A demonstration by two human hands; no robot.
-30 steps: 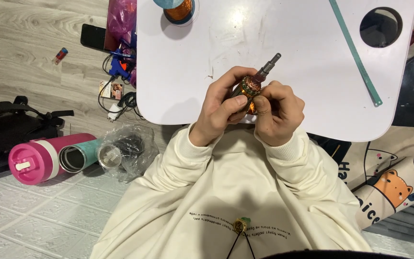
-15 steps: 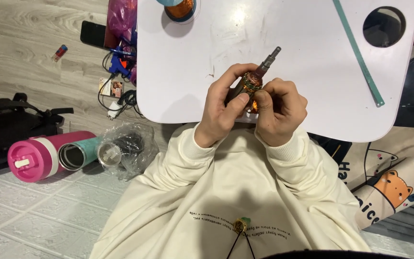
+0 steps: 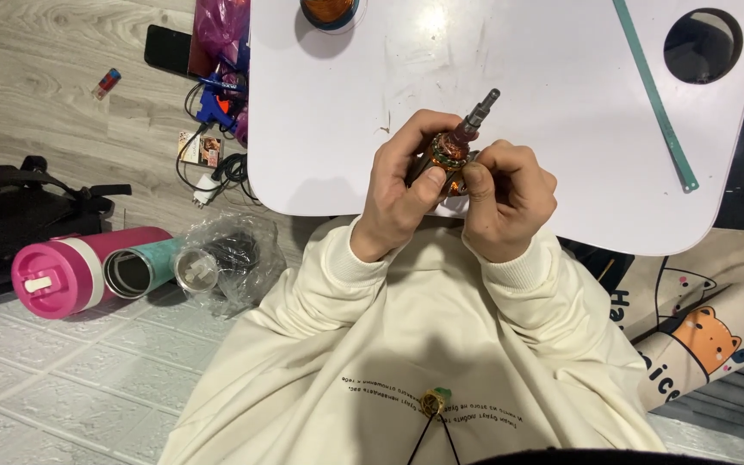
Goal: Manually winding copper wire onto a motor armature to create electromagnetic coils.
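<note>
Copper-wound rotor (image 3: 451,153) — one | left hand (image 3: 402,185), right hand (image 3: 501,194) — both clasping it

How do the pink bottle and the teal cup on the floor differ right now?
The pink bottle is wider and capped with a pink lid; the teal cup is slimmer and its dark mouth is open. The bottle lies at the outer left, the cup between it and a clear plastic bag. Both lie on their sides, touching.

Both hands, left (image 3: 402,185) and right (image 3: 503,200), grip a copper-wound motor rotor (image 3: 456,148) over the white table (image 3: 561,103).
</note>
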